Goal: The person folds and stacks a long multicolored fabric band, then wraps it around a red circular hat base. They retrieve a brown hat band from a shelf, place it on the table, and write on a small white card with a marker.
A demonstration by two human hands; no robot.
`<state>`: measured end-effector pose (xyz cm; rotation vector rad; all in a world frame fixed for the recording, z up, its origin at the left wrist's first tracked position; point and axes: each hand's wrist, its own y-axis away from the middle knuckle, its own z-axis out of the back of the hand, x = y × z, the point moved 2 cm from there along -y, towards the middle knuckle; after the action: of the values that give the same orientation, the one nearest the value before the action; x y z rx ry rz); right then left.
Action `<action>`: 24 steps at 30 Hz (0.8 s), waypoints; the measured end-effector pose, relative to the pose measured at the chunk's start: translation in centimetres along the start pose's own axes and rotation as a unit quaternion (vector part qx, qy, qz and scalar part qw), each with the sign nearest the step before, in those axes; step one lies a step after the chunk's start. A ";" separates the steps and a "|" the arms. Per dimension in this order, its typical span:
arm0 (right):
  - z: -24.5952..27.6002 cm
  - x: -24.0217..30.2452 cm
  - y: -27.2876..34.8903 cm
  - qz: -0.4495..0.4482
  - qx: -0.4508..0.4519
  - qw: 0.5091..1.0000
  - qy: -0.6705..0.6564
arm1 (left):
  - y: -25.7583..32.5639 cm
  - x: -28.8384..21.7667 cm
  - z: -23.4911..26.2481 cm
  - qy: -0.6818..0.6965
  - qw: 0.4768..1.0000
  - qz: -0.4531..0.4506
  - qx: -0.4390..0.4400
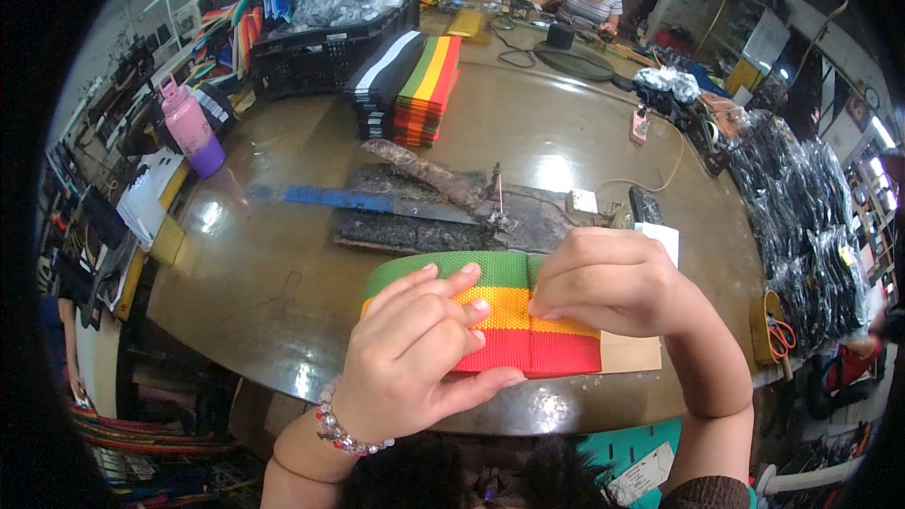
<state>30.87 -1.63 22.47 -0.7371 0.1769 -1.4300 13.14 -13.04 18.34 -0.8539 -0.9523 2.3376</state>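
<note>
A wide woven webbing strap [500,349], striped green, yellow and red, lies looped or folded at the near edge of the table in front of me. Across its left part rests my left hand [410,344], gripping it with the fingertips on top and the thumb along the red near edge. Over the strap's right part, my right hand [608,283] is closed in a pinch at a crosswise seam or overlap. Whether anything small sits between those fingertips is hidden. Beneath the strap's right end, a piece of tan card [632,353] sticks out.
Beyond the strap lies a dark board with a blue metal bar [339,198] and a worn lever [424,174]. Stacked straps [429,80], a black crate [330,52] and a pink-purple bottle [193,127] stand farther off. Plastic-wrapped goods [801,217] line the right; a person [586,0] sits opposite.
</note>
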 end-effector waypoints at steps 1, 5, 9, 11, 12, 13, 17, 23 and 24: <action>0.0 -0.1 -0.1 0.002 -0.001 1.000 -0.003 | 0.0 0.0 0.0 -0.001 1.000 0.003 0.002; 0.0 0.0 -0.1 0.011 -0.009 1.000 0.017 | 0.1 0.2 0.0 0.003 1.000 0.001 0.010; -0.2 0.2 0.2 0.031 -0.001 0.998 0.054 | 0.1 0.2 -0.1 0.009 1.000 0.008 0.016; -0.2 0.2 0.3 0.045 -0.014 0.995 0.083 | 0.0 0.2 -0.2 0.009 1.000 0.009 0.019; -0.2 0.3 0.4 0.055 -0.009 0.994 0.094 | -0.1 0.2 -0.2 0.009 1.000 0.009 0.022; -0.3 0.3 0.5 0.064 -0.006 0.992 0.105 | -0.1 0.2 -0.2 0.008 1.000 0.010 0.025; -0.6 0.5 0.9 0.082 -0.008 0.986 0.148 | -0.3 0.3 -0.4 0.012 0.999 0.011 0.036; -0.4 1.1 2.2 0.060 0.025 0.982 0.176 | -0.4 0.1 -0.8 0.011 0.999 0.009 0.036; -0.2 1.0 2.5 0.053 0.040 0.982 0.175 | -0.4 0.1 -0.8 0.007 0.999 0.008 0.038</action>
<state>32.98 -2.78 21.22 -0.3990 0.4223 -1.4465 13.73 -12.38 18.17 -0.8505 -0.8474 2.3625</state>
